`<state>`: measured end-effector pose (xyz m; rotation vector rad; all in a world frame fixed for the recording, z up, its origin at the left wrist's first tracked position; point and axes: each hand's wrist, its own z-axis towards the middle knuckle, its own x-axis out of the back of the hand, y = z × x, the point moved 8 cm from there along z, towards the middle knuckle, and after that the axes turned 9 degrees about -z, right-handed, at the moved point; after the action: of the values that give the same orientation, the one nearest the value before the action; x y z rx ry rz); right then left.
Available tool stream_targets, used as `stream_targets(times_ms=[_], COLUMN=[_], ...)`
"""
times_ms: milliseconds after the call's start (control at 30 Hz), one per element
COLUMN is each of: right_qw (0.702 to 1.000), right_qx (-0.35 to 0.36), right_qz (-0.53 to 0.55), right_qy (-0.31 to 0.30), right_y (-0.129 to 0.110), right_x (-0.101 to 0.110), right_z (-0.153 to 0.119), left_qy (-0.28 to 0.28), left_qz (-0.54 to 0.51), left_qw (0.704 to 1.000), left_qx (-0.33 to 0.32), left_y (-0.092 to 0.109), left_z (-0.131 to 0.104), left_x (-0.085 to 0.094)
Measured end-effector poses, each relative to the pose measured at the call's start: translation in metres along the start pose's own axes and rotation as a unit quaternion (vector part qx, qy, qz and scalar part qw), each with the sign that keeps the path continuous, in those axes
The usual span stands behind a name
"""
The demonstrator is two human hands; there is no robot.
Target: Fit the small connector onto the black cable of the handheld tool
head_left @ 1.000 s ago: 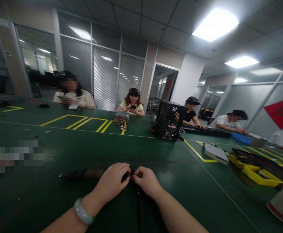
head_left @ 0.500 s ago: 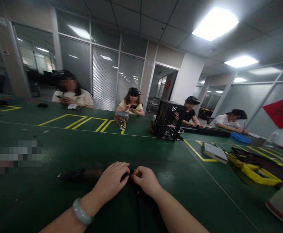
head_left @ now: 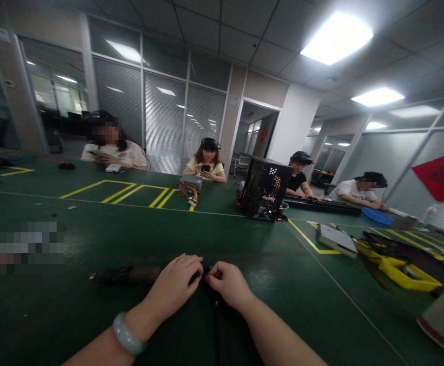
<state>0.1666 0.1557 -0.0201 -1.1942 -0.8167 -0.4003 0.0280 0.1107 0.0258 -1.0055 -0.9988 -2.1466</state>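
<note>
Both hands are working close together, low in view, over the green surface (head_left: 141,239). The dark tool (head_left: 130,276) is lying flat & roughly crosswise there, its metal tip (head_left: 92,277) pointing out to the L, its other end running under the L hand (head_left: 178,277). L fingers are curling over that end, thumb nearly meeting them, w/ only a small dark gap showing; they're apparently holding the tool, tho grip firmness isn't showing. R hand (head_left: 227,284) is sitting just beside, thumb & index bunching close tog.; can't tell if they're gripping anything, as whatever's btwn the two hands is too dark & small (a tiny bright speck is showing there, nothing clearer). A black cord (head_left: 217,330) is running from under the R hand straight down to the bottom edge.

Step in hand, judging by the pose: fine two-handed fingertip work at the tool's covered end, prob. where the cord is meeting it, tho the join is hiding. Next move, same basis: it's calling for the L hand to be steadying the tool's body, R fingertips to be keeping square to that end, & the cord to be lying slack, not tugging sideways.

Farther off, a black PC case (head_left: 265,188) is standing well apart, w/ a yellow tray (head_left: 416,284) sitting over to the R
</note>
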Motion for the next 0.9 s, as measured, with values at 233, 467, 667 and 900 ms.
stream_targets(times_ms=[233, 467, 667, 900], right_qw=[1.000, 1.000, 1.000, 1.000], right_qx=[0.005, -0.003, 0.001, -0.006], right_qz=[0.001, -0.001, 0.009, -0.003], right_qy=[-0.002, -0.009, -0.006, 0.001], right_y=[-0.0044, -0.0048, -0.0043, 0.0004], right_x=[0.0032, 0.0031, 0.0027, -0.0008], right_z=[-0.0013, -0.0023, -0.0028, 0.0005], left_qy=[0.003, 0.015, 0.002, -0.006], left_qz=[-0.009, -0.013, -0.011, -0.015], left_qw=[1.000, 1.000, 1.000, 1.000], left_qx=[-0.006, 0.013, 0.021, 0.011], left_y=[0.0006, 0.0021, -0.0021, -0.0001], left_z=[-0.0008, -0.0006, -0.0003, 0.0006], left_x=[-0.0004, 0.0043, -0.0003, 0.0009])
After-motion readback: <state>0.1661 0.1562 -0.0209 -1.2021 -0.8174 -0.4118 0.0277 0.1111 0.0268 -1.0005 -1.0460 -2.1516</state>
